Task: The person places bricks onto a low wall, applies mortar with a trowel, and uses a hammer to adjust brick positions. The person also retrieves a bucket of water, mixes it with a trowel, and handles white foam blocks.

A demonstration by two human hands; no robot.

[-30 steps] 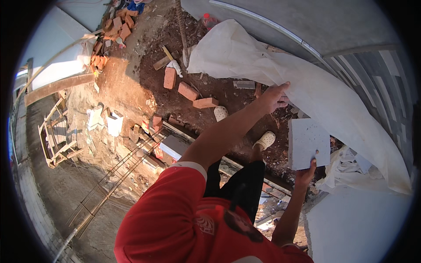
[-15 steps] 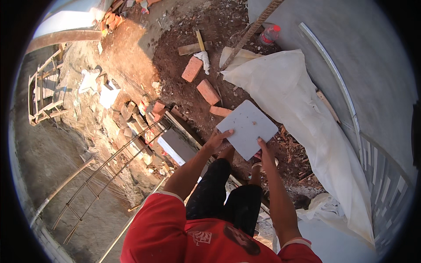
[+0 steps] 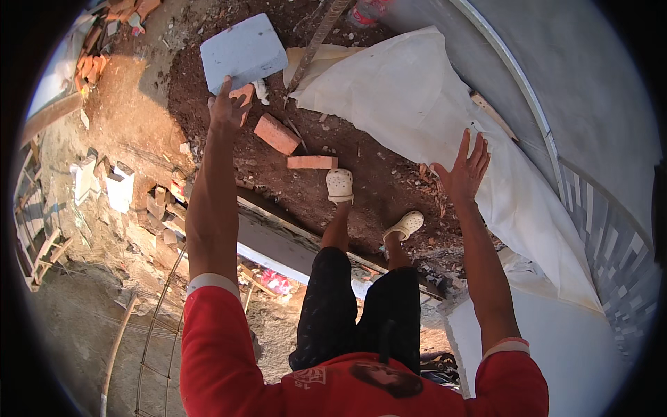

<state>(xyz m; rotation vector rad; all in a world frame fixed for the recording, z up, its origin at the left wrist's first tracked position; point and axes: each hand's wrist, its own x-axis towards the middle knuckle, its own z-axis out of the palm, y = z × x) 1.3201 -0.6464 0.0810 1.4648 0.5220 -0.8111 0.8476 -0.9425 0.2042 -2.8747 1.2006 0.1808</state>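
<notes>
A pale grey, flat square block (image 3: 244, 53) is at the upper left, beyond my left hand (image 3: 231, 108). That hand reaches far forward with its fingers apart. One fingertip overlaps the block's near edge; whether it touches I cannot tell. My right hand (image 3: 467, 172) is raised over the white sheet, fingers spread and nothing in them. Below the block, a red brick (image 3: 243, 97) is partly covered by my left hand. Another brick (image 3: 277, 134) and a thinner-looking one (image 3: 313, 162) lie on the soil nearby.
My feet, in cream clogs (image 3: 339, 185), stand on rough dirt. A crumpled white sheet (image 3: 410, 90) stretches along the right, beside a grey wall (image 3: 583, 83). A rusty bar (image 3: 318, 43) slants down at the top. At lower left is a wire rebar frame (image 3: 156, 326).
The block has gone from between both hands to the far upper left. My left arm has stretched forward, and my right hand has let go and swung right. The view has shifted.
</notes>
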